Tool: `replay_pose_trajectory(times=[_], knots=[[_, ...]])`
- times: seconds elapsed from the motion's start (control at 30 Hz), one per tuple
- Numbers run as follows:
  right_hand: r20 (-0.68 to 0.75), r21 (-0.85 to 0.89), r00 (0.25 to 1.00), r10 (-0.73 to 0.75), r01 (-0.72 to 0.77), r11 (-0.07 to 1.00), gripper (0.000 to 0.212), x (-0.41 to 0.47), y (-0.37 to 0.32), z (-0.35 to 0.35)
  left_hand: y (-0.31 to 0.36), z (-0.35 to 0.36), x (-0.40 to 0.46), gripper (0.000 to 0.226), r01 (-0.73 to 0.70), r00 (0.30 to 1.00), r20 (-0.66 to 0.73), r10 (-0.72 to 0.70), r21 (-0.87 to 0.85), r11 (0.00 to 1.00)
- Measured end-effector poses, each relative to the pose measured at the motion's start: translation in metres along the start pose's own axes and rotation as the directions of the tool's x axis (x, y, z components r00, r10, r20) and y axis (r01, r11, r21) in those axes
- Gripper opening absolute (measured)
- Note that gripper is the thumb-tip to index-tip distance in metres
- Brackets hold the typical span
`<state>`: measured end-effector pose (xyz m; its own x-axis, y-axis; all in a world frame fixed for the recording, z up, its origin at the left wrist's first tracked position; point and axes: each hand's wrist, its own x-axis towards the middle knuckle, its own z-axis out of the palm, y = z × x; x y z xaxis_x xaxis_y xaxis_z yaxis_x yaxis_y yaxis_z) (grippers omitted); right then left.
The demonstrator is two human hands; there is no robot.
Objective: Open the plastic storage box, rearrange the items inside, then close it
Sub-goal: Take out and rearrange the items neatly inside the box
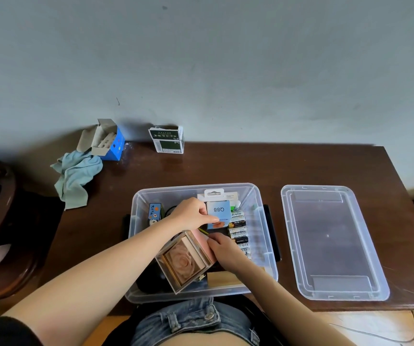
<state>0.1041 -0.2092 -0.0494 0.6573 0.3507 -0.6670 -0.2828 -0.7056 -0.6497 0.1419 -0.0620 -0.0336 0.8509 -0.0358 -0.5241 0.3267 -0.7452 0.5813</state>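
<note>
The plastic storage box [136, 236] is a clear, rectangular tub with rounded corners, standing uncovered at the near edge of the dark wooden table [225, 166], roughly midway along that edge; its long axis runs from the near edge toward the wall side. Its lid [330, 240], of the same clear plastic, lies flat on the table just beside the box toward the right edge, its long axis parallel to that of the box. The left hand [191, 213] reaches into the box, fingers curled round a small pale-blue carton [217, 213] marked "Q88", which stands upright near the middle of the box. The right hand [225, 250] rests against the right side of a transparent case [183, 262] containing a pink rose, fingers bent onto its pink edge; the case is tilted, with its long axis running diagonally from the near-left corner of the box toward its centre. A row of batteries [238, 231] lies along the right wall of the box, each one crosswise. At the far-left corner of the table are a crumpled light-blue cloth [76, 176], an open blue chalk box [108, 141], and a green-and-white carton [168, 139] with its top torn open.
</note>
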Motion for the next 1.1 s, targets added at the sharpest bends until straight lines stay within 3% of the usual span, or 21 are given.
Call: replay_pose_trajectory(times=[0.23, 0.5, 0.63, 0.8, 0.97, 1.1], knots=[[-0.015, 0.06, 1.0, 0.01, -0.009, 0.998, 0.034, -0.003, -0.001, -0.007, -0.002, -0.012, -0.011, 0.018, -0.034, 0.996, 0.079, 0.039, -0.068, 0.997], [-0.021, 0.044, 1.0, 0.017, -0.016, 0.999, 0.03, -0.006, -0.004, -0.007, -0.014, -0.039, -0.057, 0.02, -0.141, 0.942, 0.294, 0.163, -0.097, 0.985], [-0.007, -0.021, 1.0, 0.015, -0.015, 1.0, 0.032, -0.007, -0.006, -0.01, -0.017, -0.043, -0.073, 0.035, -0.195, 0.933, 0.303, 0.196, -0.035, 0.98], [-0.003, -0.066, 0.999, 0.04, -0.04, 0.997, 0.031, -0.008, -0.003, -0.019, -0.008, -0.035, -0.071, 0.061, -0.106, 0.942, 0.336, 0.029, 0.214, 0.971], [-0.076, -0.233, 0.997, 0.027, -0.044, 0.972, 0.033, -0.016, 0.005, -0.029, -0.01, -0.031, -0.063, 0.074, -0.001, 0.893, 0.45, -0.023, 0.055, 0.999], [-0.108, -0.31, 0.994, -0.031, -0.004, 0.951, 0.031, -0.025, 0.012, -0.035, -0.024, -0.029, -0.071, 0.077, -0.04, 0.922, 0.384, 0.044, -0.017, 0.999]])
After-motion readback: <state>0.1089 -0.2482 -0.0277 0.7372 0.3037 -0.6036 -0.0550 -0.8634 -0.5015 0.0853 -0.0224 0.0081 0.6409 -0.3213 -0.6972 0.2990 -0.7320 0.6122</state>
